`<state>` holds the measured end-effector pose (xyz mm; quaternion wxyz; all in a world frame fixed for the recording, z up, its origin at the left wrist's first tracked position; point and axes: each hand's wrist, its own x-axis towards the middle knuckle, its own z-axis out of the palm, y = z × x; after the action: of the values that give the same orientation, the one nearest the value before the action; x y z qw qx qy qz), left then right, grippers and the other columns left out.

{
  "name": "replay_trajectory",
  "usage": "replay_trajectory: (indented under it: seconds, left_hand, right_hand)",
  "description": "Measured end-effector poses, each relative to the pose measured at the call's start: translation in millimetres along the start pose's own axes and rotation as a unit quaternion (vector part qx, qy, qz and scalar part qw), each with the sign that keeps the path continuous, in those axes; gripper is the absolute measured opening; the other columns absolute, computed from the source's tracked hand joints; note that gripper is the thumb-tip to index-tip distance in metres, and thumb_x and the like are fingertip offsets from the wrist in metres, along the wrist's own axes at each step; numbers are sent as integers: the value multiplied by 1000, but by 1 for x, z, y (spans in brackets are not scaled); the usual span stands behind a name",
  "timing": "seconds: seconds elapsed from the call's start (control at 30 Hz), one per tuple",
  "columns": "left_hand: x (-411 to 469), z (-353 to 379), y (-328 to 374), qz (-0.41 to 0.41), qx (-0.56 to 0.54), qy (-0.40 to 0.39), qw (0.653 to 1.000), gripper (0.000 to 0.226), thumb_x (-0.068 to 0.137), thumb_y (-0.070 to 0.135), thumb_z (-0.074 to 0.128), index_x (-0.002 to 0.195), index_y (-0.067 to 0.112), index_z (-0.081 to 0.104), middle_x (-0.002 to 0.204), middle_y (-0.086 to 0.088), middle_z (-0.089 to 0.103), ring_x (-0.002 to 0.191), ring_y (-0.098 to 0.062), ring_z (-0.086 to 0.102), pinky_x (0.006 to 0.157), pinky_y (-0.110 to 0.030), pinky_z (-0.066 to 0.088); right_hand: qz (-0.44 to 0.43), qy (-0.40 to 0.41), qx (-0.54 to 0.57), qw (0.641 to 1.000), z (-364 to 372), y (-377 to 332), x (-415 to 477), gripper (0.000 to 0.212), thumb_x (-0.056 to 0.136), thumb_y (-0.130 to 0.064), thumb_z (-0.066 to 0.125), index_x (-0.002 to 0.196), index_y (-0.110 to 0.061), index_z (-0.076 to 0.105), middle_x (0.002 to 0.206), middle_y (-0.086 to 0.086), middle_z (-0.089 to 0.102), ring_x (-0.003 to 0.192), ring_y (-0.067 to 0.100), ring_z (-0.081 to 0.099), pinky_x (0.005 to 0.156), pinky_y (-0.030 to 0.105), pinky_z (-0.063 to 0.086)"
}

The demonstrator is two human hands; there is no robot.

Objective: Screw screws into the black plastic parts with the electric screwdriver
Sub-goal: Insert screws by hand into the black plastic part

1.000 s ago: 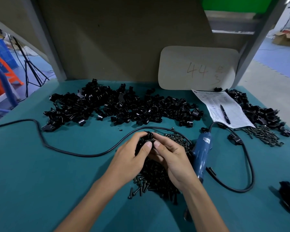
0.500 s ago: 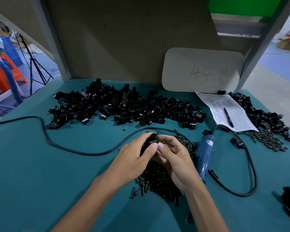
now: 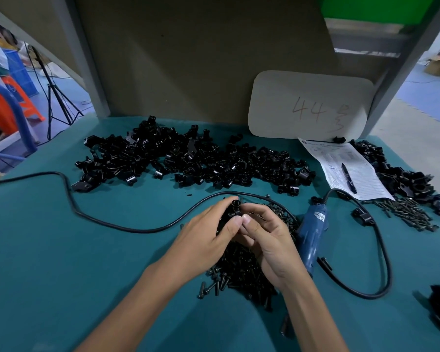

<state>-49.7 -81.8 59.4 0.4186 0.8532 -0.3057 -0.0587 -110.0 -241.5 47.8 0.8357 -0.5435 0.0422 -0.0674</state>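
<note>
Centrally, the left hand (image 3: 208,240) and right hand (image 3: 267,242) meet above the screws (image 3: 239,268), thumbs touching tip to tip. Both hands are closed together on one black part (image 3: 233,208), which is pinched between the fingers of the two hands and shows above the thumbs. Whether a screw is already seated in the part cannot be told. The screw pile lies on the table (image 3: 61,262) directly beneath both hands and spreads toward the wrists. Just right of the right hand lies the screwdriver (image 3: 313,235), blue, flat on the table and not held. Its cable (image 3: 112,222) loops past the fingertips and runs off to the left. Beyond the hands, a long heap of parts (image 3: 193,161) spans the table. Farther right of the right hand lie a paper sheet (image 3: 351,166) with a pen (image 3: 348,177), and more screws (image 3: 407,212).
</note>
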Motion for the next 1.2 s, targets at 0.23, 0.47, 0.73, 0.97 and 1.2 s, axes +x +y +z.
replay_trajectory:
  seconds: [0.23,0.47,0.73,0.97,1.2]
  left_hand:
    - [0,-1,2,3,-17,-22,1000,56,96,75,30,147,53,29,143,21,51,133,-2,47,108,-42,44]
    - [0,-1,4,-4,-32,-37,999,47,99,68,33,140,46,38,129,19,58,120,-5,55,98,-42,50]
    - [0,0,3,-10,-30,-37,999,49,101,63,34,144,39,37,134,16,55,125,-6,53,100,-43,48]
    - [0,2,3,-8,-28,-34,999,52,100,65,32,143,36,38,136,13,55,126,-9,52,101,-43,48]
    - [1,2,3,-10,-24,-35,999,55,99,68,31,143,37,37,137,13,54,126,-9,52,100,-43,48]
  right_hand:
    - [-1,1,4,1000,0,-1,1,48,72,-42,91,112,-20,76,107,2,75,100,18,73,87,29,58]
    - [0,4,1,1000,0,-1,0,36,79,-35,87,110,-20,76,110,2,75,102,18,73,87,29,58]
    - [2,9,-11,1000,-1,0,-1,19,91,-21,69,108,-24,78,108,3,76,102,17,72,85,27,58]
    - [-7,7,2,1000,0,1,-1,19,91,-19,68,107,-24,79,107,0,76,100,14,73,86,26,58]
    - [-9,-1,13,1000,-1,2,0,18,88,-18,71,104,-23,79,102,-1,76,95,13,74,84,26,58]
